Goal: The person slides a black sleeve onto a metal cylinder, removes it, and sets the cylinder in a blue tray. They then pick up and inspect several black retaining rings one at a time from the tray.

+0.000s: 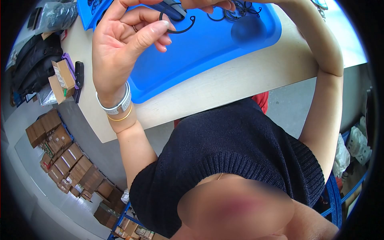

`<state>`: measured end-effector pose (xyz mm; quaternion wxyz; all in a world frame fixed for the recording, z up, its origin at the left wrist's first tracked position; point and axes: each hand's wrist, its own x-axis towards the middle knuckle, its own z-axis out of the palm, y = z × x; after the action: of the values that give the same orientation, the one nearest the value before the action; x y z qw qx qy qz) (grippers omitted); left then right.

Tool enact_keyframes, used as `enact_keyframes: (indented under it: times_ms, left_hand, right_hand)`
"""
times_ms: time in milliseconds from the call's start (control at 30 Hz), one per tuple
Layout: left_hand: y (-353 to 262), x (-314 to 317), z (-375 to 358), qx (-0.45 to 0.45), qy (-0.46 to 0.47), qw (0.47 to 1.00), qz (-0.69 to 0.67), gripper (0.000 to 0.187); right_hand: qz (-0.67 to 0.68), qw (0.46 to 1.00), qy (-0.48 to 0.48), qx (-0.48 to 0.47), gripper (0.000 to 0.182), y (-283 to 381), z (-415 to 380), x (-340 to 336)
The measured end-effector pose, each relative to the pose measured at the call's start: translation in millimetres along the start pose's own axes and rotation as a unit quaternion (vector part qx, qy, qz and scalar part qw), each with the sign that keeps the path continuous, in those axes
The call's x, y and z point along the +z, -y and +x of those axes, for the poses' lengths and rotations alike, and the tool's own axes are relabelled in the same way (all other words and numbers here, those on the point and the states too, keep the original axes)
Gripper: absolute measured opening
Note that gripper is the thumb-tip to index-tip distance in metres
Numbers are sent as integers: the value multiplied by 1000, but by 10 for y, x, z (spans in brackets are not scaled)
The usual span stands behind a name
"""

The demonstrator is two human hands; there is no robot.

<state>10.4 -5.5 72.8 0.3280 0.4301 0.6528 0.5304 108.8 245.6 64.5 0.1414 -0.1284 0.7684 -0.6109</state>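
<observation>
My left hand point(128, 40), with a white watch on the wrist, pinches a thin black open ring point(184, 31) between thumb and fingers, above a blue tray point(176, 60). The ring has small eyelets at its ends. My right hand point(212, 5) is at the top edge, largely cut off, with some curled fingertips showing; what it holds, if anything, cannot be made out. A dark tool-like object point(175, 12) lies between the hands. Several more black rings point(239, 11) lie in the tray near my right hand.
The pale table point(224, 80) runs around the tray. A small open cardboard box point(62, 80) and a black object point(79, 75) sit at its left edge. Beyond are a black bag point(34, 60) and stacked cardboard boxes point(68, 160). White bags point(342, 156) are at the right.
</observation>
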Motion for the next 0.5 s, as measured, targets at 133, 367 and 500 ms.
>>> enact_keyframes:
  times_ms: [133, 367, 500]
  left_hand:
    - [76, -15, -51, 86, -40, 990, 101, 24]
    - [-3, 101, 43, 364, -112, 866, 323, 19]
    - [-77, 168, 56, 361, -104, 831, 410, 20]
  right_hand:
    - [14, 1000, -7, -4, 25, 48, -5, 0]
    - [-33, 997, -43, 53, 28, 103, 19, -11]
    - [69, 997, 17, -9, 23, -100, 49, -42]
